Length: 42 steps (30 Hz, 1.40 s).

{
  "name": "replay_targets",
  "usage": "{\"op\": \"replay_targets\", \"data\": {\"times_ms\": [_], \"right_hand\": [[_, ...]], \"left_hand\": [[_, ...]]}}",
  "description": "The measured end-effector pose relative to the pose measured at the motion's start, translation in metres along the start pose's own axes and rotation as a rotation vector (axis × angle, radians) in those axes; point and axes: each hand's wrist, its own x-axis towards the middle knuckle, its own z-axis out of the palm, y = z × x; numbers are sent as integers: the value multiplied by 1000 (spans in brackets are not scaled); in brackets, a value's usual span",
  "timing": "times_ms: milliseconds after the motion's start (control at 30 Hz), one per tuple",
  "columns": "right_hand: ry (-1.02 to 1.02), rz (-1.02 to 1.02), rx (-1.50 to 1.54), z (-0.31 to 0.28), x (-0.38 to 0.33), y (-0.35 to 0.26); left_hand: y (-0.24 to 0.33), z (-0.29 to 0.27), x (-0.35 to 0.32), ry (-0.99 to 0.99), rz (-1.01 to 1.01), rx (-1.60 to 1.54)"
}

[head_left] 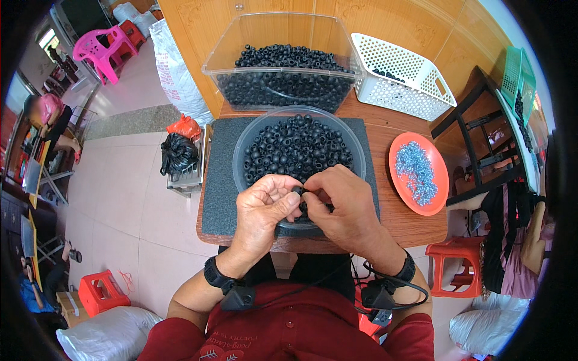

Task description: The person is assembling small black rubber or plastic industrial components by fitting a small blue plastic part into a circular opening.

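A dark red shirt point(289, 337) fills the lower edge, and from it two bare forearms rise, each with a black wrist strap point(215, 274) carrying a small black box and cable. The left hand point(265, 210) and right hand point(343, 204) meet over the near rim of a round clear bowl point(253, 135), which serves as the landmark here. Both hands pinch one small black ring point(298, 191) between thumb and fingertips; the left grip is narrow, closed on the ring, and the right grip likewise presses on it from the other side. The ring sits just above the bowl's near edge.

The bowl is heaped with more black rings point(298, 147) and stands on a dark grey foam mat point(220, 180) laid on the wooden counter point(415, 225). Behind the bowl a clear rectangular tub point(229, 54) holds a deeper pile of the same rings. To the right of that tub lies a white perforated basket point(403, 78). To the right of the bowl, an orange plate point(436, 180) carries small silvery-blue metal pieces point(415, 171). Left of the bowl, beyond the counter edge, a black bag point(177, 153) rests on a low stand.
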Motion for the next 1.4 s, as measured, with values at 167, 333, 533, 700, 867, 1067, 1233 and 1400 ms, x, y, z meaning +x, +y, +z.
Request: {"op": "replay_targets", "data": {"times_ms": [167, 333, 533, 700, 867, 1067, 1233, 1400], "right_hand": [[-15, -34, -44, 0, 4, -5], [-26, 66, 80, 1, 0, -3], [41, 73, 125, 5, -3, 3], [34, 258, 340, 4, -4, 8], [61, 338, 398, 7, -7, 9], [151, 291, 373, 14, -10, 10], [238, 235, 322, 21, -14, 8], [296, 114, 138, 24, -17, 4]], "left_hand": [[0, -1, -1, 29, 36, 119], [3, -1, -1, 23, 10, 98], [8, -1, 0, 8, -84, -10], [12, -2, 1, -29, -149, -29], [12, 1, 2, -32, -182, -80], [16, 2, 4, -58, -251, -98], [16, 4, 2, -54, -240, -107], [16, 6, 3, -45, -245, -102]]}}
